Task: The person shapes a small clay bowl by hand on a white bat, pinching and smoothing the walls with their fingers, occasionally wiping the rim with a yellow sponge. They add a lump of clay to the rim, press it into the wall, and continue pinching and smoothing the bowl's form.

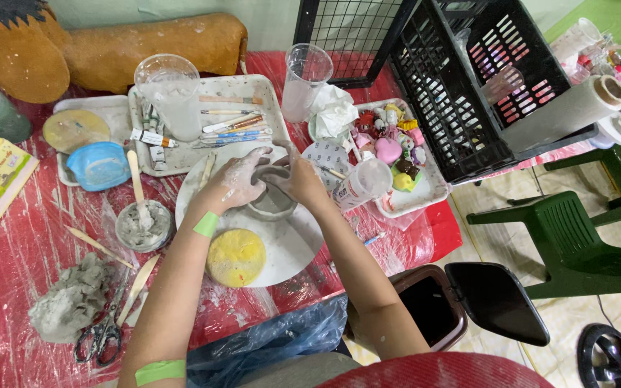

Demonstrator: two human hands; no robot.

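1. The table (8, 287) is covered in red sheeting under clear plastic and is crowded, so the work is best kept at its middle, well apart from the edge and the open bin (433, 305) below it.
2. The round white board (292, 244) carries the clay bowl; it is wise to keep the board flat and to turn it, not the wrists, to reach each side of the wall.
3. The yellow sponge (235, 257) lies on the board just beside the left forearm, near enough to dampen the clay if it starts to crack.
4. The lump of grey clay (73, 298) sits well apart at the left, next to the scissors (98, 338).
5. The small dish of wet clay (144, 224), with a wooden stick standing in it, is near the left wrist; it looks useful for joining or smoothing.
6. The clay bowl (272, 197) sits on the board between both hands, upright and still soft by the look of it.
7. The left hand (235, 183), smeared with clay, has its fingers curled against the bowl's outer wall.
8. The right hand (300, 179) has its fingers bent over the rim, pinching it; even, light pressure from both sides should keep the wall uniform.
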